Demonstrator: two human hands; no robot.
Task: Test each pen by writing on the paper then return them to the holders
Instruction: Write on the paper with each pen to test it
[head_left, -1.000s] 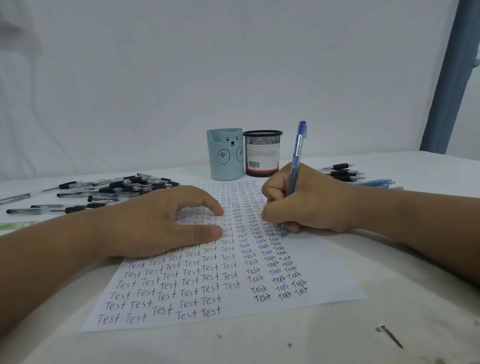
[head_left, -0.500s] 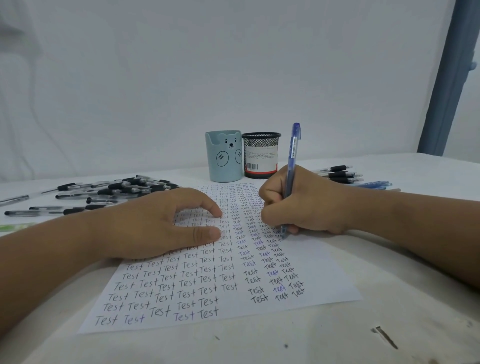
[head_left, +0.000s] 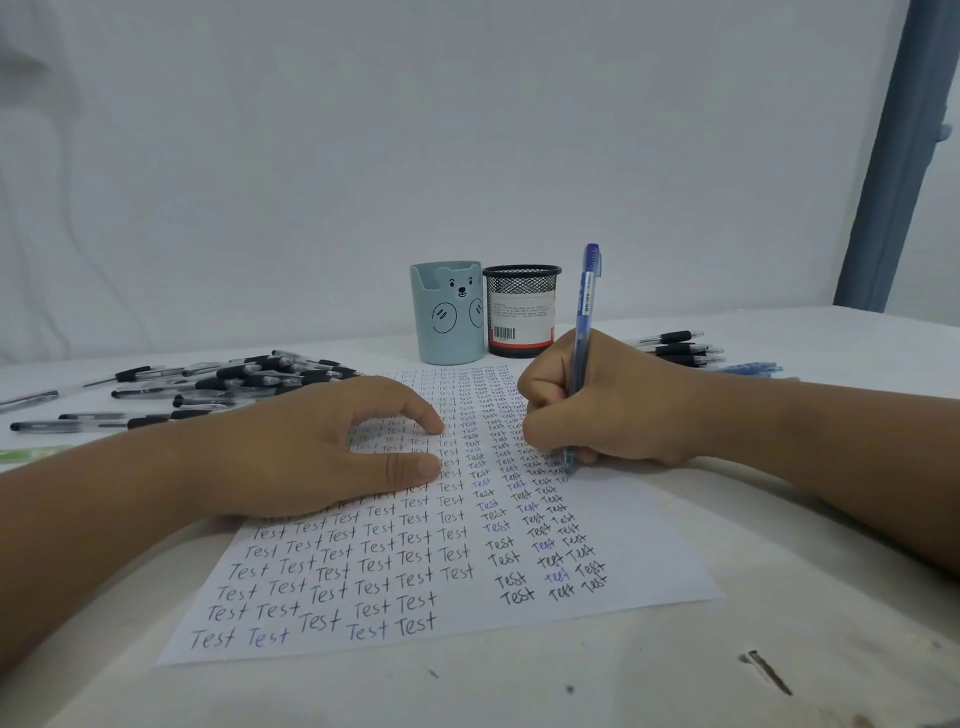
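Now my right hand (head_left: 613, 410) curls its fingers (head_left: 540, 387) tight around a blue pen (head_left: 584, 332). The pen stands almost straight up, and its tip touches the paper (head_left: 623, 530) near the right side of the writing. My left hand (head_left: 311, 447) lies on the paper with loose, straight fingers and holds nothing. The paper is full of the word "Test" and sits on the counter (head_left: 675, 675). Far behind it stand a light blue bear holder (head_left: 449, 312) and a black mesh holder (head_left: 521, 310), side by side. Black pens (head_left: 234, 379) lie in a pile on the far left. More pens (head_left: 680, 349) lie on the far right.
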